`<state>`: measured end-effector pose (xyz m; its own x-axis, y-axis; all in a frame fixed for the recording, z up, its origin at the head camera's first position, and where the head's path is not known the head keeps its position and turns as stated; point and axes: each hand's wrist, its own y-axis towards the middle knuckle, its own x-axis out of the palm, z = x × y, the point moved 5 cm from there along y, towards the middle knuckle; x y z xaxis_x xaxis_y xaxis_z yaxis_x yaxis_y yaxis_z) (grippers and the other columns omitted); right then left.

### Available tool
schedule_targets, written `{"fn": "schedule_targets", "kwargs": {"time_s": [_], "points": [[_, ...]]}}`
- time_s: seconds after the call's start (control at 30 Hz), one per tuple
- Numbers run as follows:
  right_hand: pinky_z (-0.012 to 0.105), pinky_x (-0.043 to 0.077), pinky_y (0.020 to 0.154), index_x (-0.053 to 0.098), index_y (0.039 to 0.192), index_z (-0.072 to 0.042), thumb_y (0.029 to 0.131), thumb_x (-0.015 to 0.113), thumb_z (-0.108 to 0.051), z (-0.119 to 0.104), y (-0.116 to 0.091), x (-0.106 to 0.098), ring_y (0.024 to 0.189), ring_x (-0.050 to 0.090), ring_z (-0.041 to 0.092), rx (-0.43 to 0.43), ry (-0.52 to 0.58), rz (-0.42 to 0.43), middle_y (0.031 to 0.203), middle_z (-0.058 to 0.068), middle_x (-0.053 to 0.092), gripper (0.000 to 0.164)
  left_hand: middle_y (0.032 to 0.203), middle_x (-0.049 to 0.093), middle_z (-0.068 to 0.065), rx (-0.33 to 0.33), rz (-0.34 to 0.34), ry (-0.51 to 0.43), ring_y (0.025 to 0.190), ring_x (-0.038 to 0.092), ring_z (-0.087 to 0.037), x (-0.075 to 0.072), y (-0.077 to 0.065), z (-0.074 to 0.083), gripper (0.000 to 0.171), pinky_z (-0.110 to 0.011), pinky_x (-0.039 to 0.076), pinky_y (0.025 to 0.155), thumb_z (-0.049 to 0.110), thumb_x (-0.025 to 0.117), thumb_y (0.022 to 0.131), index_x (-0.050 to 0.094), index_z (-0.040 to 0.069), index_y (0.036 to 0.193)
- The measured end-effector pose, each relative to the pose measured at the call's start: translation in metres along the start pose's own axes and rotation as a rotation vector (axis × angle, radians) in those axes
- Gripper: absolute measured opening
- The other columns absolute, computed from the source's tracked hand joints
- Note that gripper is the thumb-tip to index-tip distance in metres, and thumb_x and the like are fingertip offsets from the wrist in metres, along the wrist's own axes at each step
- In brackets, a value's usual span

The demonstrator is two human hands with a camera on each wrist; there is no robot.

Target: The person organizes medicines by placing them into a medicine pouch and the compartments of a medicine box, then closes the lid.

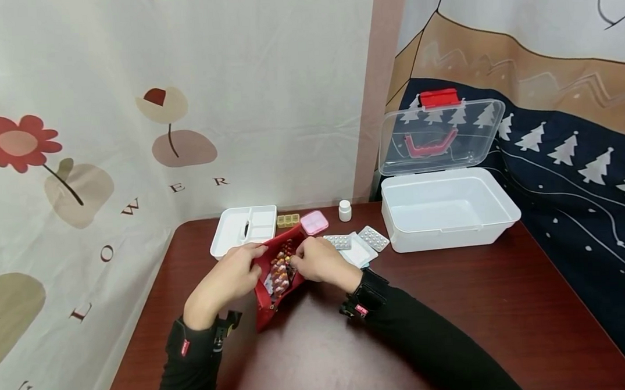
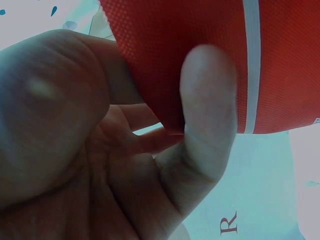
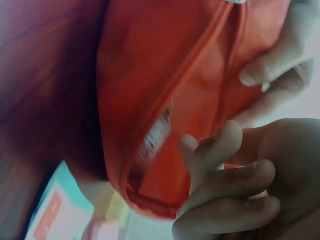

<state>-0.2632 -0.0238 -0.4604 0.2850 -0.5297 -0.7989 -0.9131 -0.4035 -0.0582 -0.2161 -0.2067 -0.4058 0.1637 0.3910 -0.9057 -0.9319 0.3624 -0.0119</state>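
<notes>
I am facing the pouch (image 1: 265, 313) at the desk (image 1: 340, 356); capsule packs (image 1: 280, 272) are lying inside it. Behind it, a pill case (image 1: 288, 220) is sitting; behind and left, a tray (image 1: 230, 230); right, tablet packs (image 1: 374, 239), then farther, a box (image 1: 424, 242).

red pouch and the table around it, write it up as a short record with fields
left hand: grips the red pouch by its edge
right hand: curled at the pouch opening; grip unclear
red pouch: unzipped, pill packs inside
white box: to the right, clear lid raised
white bottle: upright, left of the box
loose blister packs: on the table, between pouch and box
</notes>
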Motion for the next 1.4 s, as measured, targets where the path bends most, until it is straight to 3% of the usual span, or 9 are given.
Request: {"fn": "schedule_targets", "kwargs": {"time_s": [0.27, 0.37, 0.5, 0.7, 0.93, 1.2, 1.3, 1.4], "points": [[0.031, 0.038, 0.063, 0.059, 0.056, -0.023, 0.103, 0.067, -0.028, 0.030, 0.001, -0.032, 0.063, 0.050, 0.013, 0.017, -0.020, 0.080, 0.053, -0.011, 0.045, 0.047, 0.148, 0.069, -0.025, -0.035, -0.013, -0.005, 0.113, 0.067, -0.030, -0.002, 0.000, -0.001, 0.047, -0.040, 0.053, 0.089, -0.002, 0.058, 0.099, 0.067, -0.009, 0.146], [0.030, 0.038, 0.061, 0.063, 0.057, -0.019, 0.103, 0.065, -0.026, 0.043, 0.003, -0.042, 0.062, 0.052, 0.013, 0.040, -0.018, 0.089, 0.053, -0.010, 0.050, 0.046, 0.149, 0.068, -0.025, -0.043, -0.021, -0.009, 0.111, 0.065, -0.030, -0.002, 0.000, -0.002, 0.047, -0.039, 0.052, 0.087, -0.002, 0.058, 0.100, 0.066, -0.009, 0.146], [0.029, 0.044, 0.061, 0.079, 0.072, -0.014, 0.104, 0.065, -0.026, 0.058, 0.006, -0.050, 0.066, 0.062, 0.014, 0.076, -0.027, 0.086, 0.059, -0.006, 0.066, 0.037, 0.148, 0.069, -0.025, -0.043, -0.019, -0.004, 0.111, 0.064, -0.030, -0.002, -0.001, -0.003, 0.047, -0.040, 0.052, 0.088, -0.002, 0.059, 0.099, 0.067, -0.009, 0.145], [0.035, 0.048, 0.071, 0.083, 0.081, -0.014, 0.105, 0.071, -0.032, 0.072, 0.012, -0.055, 0.081, 0.064, 0.022, 0.125, -0.104, 0.093, 0.078, 0.002, 0.074, 0.032, 0.146, 0.070, -0.026, -0.033, -0.008, 0.003, 0.111, 0.065, -0.030, -0.002, -0.001, -0.004, 0.047, -0.042, 0.052, 0.090, -0.002, 0.059, 0.098, 0.068, -0.009, 0.144], [0.044, 0.057, 0.080, 0.086, 0.096, -0.014, 0.102, 0.075, -0.033, 0.088, 0.019, -0.048, 0.092, 0.071, 0.026, 0.182, -0.154, 0.088, 0.101, 0.011, 0.081, 0.023, 0.147, 0.070, -0.026, -0.032, -0.012, -0.004, 0.112, 0.065, -0.030, -0.001, -0.001, -0.004, 0.047, -0.041, 0.052, 0.090, -0.002, 0.059, 0.099, 0.067, -0.009, 0.145], [0.048, 0.057, 0.075, 0.078, 0.087, -0.011, 0.094, 0.078, -0.024, 0.106, 0.029, -0.041, 0.091, 0.071, 0.032, 0.211, -0.200, 0.073, 0.097, 0.015, 0.077, 0.015, 0.147, 0.070, -0.025, -0.032, -0.016, -0.008, 0.113, 0.066, -0.030, 0.000, 0.000, -0.003, 0.047, -0.041, 0.052, 0.091, -0.003, 0.058, 0.099, 0.067, -0.009, 0.145], [0.052, 0.058, 0.076, 0.082, 0.100, -0.009, 0.090, 0.081, -0.026, 0.124, 0.042, -0.031, 0.094, 0.073, 0.035, 0.210, -0.210, 0.054, 0.104, 0.016, 0.080, 0.019, 0.147, 0.070, -0.025, -0.032, -0.017, -0.009, 0.113, 0.066, -0.030, 0.000, 0.000, -0.003, 0.047, -0.041, 0.053, 0.091, -0.003, 0.059, 0.099, 0.067, -0.008, 0.145], [0.053, 0.059, 0.079, 0.083, 0.119, -0.012, 0.089, 0.085, -0.033, 0.141, 0.053, -0.020, 0.099, 0.075, 0.033, 0.194, -0.236, 0.046, 0.114, 0.014, 0.082, 0.037, 0.147, 0.070, -0.025, -0.032, -0.014, -0.005, 0.113, 0.066, -0.029, -0.001, 0.001, -0.003, 0.047, -0.041, 0.052, 0.090, -0.003, 0.059, 0.099, 0.068, -0.008, 0.145]]}}
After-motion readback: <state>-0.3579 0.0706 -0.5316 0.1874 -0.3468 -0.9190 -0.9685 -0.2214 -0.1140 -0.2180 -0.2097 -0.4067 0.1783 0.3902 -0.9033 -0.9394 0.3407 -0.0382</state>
